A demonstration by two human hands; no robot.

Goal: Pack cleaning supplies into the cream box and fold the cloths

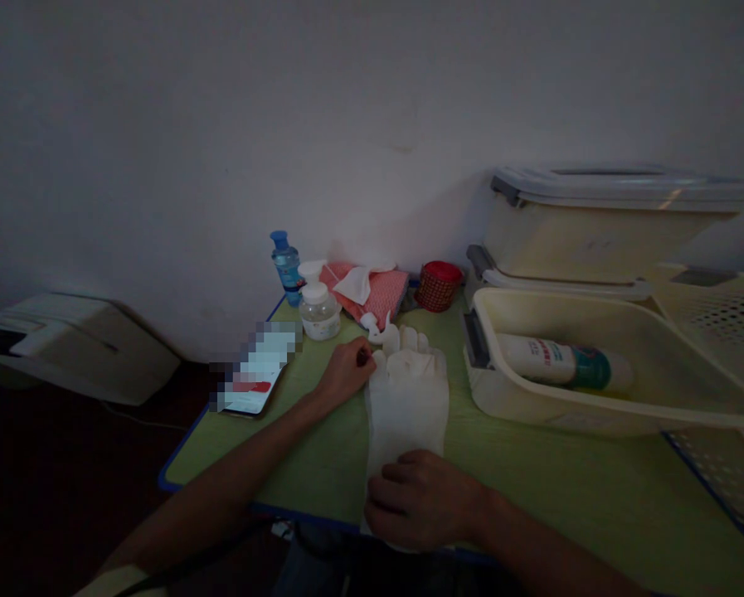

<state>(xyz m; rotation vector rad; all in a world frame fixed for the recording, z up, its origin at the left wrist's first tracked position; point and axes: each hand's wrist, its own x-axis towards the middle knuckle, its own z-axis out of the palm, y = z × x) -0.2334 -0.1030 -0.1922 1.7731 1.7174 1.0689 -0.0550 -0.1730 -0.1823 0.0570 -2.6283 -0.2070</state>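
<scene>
A white glove (407,406) lies flat on the table with its fingers pointing toward the wall. More white fingers show beyond its fingertips, perhaps from a second layer beneath. My left hand (347,371) is closed, its fingertips pinching the glove's left edge near the thumb. Over the cuff at the table's front edge rests my right hand (422,502), fingers curled together against the fabric. Just past the glove's fingers sits a small white curled piece (376,328), which I cannot identify.
The green table (322,452) holds a phone (260,369), a blue bottle (286,269), a pump bottle (319,313), a red patterned cloth (381,290) and a red woven pot (438,288). Right stands a cream bin (551,412) containing a white-and-green tube (542,358); a lidded box (586,240) is behind.
</scene>
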